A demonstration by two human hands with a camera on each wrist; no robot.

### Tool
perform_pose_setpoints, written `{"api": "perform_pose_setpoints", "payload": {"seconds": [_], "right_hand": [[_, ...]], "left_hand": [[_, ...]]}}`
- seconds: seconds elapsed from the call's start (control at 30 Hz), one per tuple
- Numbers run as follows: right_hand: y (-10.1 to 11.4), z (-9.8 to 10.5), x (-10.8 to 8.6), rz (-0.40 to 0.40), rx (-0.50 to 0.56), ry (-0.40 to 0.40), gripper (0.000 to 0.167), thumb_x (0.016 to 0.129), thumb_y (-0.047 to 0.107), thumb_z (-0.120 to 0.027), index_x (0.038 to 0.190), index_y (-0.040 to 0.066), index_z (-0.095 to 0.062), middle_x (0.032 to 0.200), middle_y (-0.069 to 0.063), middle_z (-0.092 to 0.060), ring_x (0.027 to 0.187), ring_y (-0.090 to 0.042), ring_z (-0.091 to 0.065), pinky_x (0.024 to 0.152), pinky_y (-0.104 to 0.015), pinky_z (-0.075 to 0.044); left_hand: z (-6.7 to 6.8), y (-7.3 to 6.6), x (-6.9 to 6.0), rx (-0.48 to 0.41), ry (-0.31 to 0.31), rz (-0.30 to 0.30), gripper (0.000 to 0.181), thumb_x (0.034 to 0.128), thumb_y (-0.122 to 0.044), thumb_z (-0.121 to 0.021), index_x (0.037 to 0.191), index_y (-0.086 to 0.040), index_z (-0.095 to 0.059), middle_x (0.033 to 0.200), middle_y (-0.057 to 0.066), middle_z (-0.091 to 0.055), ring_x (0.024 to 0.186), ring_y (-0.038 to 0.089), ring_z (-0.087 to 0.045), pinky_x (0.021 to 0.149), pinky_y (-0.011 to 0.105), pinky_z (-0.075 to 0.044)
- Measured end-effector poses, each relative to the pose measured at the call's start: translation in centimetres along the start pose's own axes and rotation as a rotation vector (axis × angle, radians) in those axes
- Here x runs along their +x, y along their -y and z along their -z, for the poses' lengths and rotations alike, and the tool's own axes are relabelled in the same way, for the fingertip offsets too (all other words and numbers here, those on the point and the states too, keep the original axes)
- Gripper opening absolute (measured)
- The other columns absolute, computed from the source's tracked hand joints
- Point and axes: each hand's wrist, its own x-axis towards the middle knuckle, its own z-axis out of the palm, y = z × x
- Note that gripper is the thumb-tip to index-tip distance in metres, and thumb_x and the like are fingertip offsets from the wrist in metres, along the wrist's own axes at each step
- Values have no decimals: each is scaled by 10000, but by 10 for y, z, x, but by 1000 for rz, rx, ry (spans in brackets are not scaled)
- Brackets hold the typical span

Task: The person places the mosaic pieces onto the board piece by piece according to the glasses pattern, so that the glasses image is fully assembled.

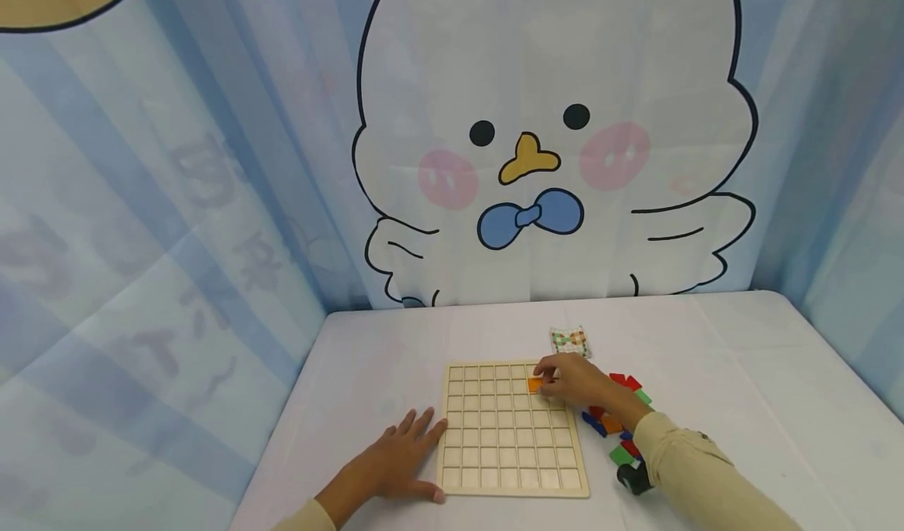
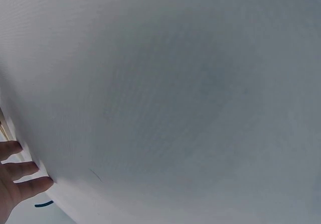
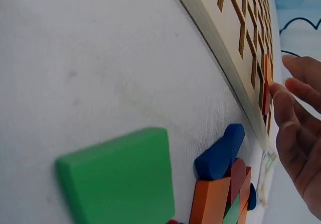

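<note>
A pale wooden grid board (image 1: 508, 438) lies on the table. My left hand (image 1: 402, 456) rests spread beside its left edge, forefinger and thumb at the rim; its fingers (image 2: 30, 185) show at the edge of the left wrist view. My right hand (image 1: 575, 382) reaches over the board's upper right part, fingers bent. There, an orange block (image 1: 534, 385) sits on the grid, partly covered by the fingertips. In the right wrist view, the fingertips pinch at a red block (image 3: 266, 99) beside the orange one; the head view hides this red block under the hand.
Right of the board lies a loose pile of coloured blocks, among them a green block (image 1: 621, 456), a blue block (image 1: 594, 423) and red ones. A small patterned card (image 1: 569, 341) lies behind the board. A dark object (image 1: 633, 478) is near the right sleeve.
</note>
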Motion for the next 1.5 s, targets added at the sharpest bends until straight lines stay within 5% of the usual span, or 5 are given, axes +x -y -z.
{"api": "perform_pose_setpoints", "payload": {"seconds": [0.23,0.8,0.93,1.17,1.5], "right_hand": [[-20,14,-13,16,101,9,231,950,210,-697,1133,69,-709,932,23,-656,677,-80,-535,600,-235,-504],[-59,48,-54,-210,65,-75,271,923,190,-734,1151,47,-700,956,-45,-651,741,-156,-551,634,-218,-531],[-68,55,-62,-243,4,-84,304,905,198,-755,1151,30,-697,977,-63,-664,796,-168,-553,676,-259,-537],[-81,63,-72,-278,-82,-81,316,883,241,-776,1122,43,-717,975,-66,-661,941,-246,-568,869,-510,-535],[-86,63,-72,-359,-78,-67,364,885,261,-777,1153,28,-700,997,-100,-654,952,-279,-576,879,-528,-533]], "left_hand": [[2,-1,0,-5,-5,5,1104,732,-856,-567,1605,-260,-248,1675,124,-210,1502,445,-256,1088,643,-381],[2,0,-1,-23,-6,-11,1082,753,-834,-577,1604,-248,-254,1673,134,-210,1500,452,-255,1090,649,-375],[1,1,0,-37,1,-16,1079,756,-829,-578,1606,-253,-245,1675,133,-202,1504,453,-244,1092,654,-367],[-1,2,0,-38,4,-12,1090,749,-849,-557,1609,-261,-236,1678,126,-194,1508,447,-237,1094,654,-365],[-3,2,2,-13,-8,1,1088,744,-856,-558,1605,-265,-253,1675,120,-210,1504,442,-253,1090,646,-376]]}}
